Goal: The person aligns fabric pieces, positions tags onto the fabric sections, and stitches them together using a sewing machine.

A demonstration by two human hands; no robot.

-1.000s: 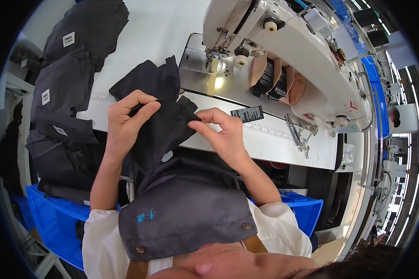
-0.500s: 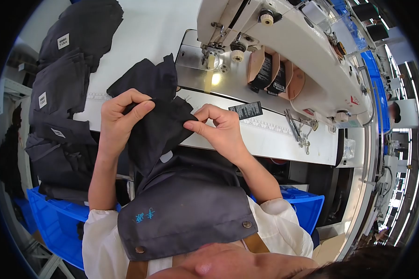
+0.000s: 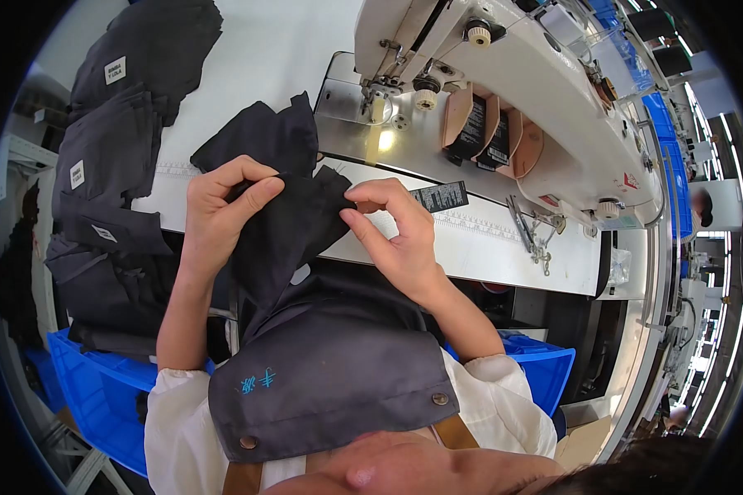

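Observation:
A black fabric piece [image 3: 293, 223] hangs between my hands above the front edge of the sewing table. My left hand [image 3: 221, 210] pinches its upper part between thumb and bent fingers. At the right edge of the cloth, my right hand [image 3: 400, 239] has its thumb and index fingertips on the fabric, slightly spread. A raised flap of dark cloth [image 3: 260, 136] stands just beyond my left fingers. Loose threads show near the cloth's upper right corner. A black printed label [image 3: 442, 196] lies on the table behind my right hand.
A white sewing machine [image 3: 553, 91] stands at the right, with a cardboard holder [image 3: 512, 136] of black labels beneath its arm. Tweezers [image 3: 518, 219] lie by the ruler strip [image 3: 487, 224]. Stacked dark pieces with white labels [image 3: 107, 132] line the left; blue bins [image 3: 107, 412] sit below.
Both hands have shifted slightly to the right with the fabric. My right thumb and index fingertips have moved up along the cloth's edge and spread a little.

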